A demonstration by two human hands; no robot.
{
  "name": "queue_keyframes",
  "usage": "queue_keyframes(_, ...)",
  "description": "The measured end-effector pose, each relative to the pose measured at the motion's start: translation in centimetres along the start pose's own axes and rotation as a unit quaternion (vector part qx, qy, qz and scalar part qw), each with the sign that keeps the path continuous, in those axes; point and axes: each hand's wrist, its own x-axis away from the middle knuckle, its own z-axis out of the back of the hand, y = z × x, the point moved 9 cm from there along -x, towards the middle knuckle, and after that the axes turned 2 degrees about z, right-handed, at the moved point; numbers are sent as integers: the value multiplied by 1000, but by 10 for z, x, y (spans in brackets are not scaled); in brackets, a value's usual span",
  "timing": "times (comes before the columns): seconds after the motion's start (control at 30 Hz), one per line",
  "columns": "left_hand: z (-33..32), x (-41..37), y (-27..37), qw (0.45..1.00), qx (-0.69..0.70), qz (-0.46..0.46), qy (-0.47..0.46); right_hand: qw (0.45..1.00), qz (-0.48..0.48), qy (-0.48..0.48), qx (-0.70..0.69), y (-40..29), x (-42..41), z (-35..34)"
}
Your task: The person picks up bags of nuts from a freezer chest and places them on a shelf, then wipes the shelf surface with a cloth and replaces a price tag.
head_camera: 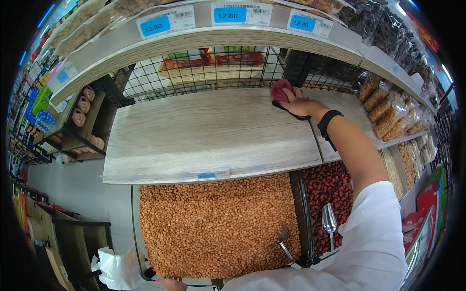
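My right hand (296, 103) presses a dark red cloth (281, 90) onto the back of the wood-grain shelf board (211, 127), by the wire mesh. A dark strip, perhaps part of the cloth or a strap, shows under the palm. On that wrist is a black band (327, 122). At the bottom edge of the view, only a small part of my left hand (172, 284) shows, at the front rim of a bin of shelled peanuts (218, 225). Most of it is cut off, so its grip is hidden.
A price rail (240, 16) with a shelf overhangs the back. Bagged snacks (387, 112) stand at the right. Metal scoops lie in the peanuts (284, 242) and in the red dates (328, 220). White plastic bags (118, 267) hang at the lower left.
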Motion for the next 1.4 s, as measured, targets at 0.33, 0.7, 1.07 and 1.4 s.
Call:
queue_keyframes(0.33, -15, -5, -4, 994, 51, -10, -95, 999, 5, -32, 5, 2, 73, -35)
queue_keyframes(0.7, -18, 3, -3, 981, 116, 2, -155, 971, 141, -162, -104, 4, 144, -54)
queue_keyframes(1.07, -14, 13, -1, 973, 149, 6, -174, 909, 413, -47, -26, -113, 151, -34)
queue_keyframes(1.4, 69, 19, 41, 964, 107, -199, 142, 898, 440, -21, 12, -223, 137, -48)
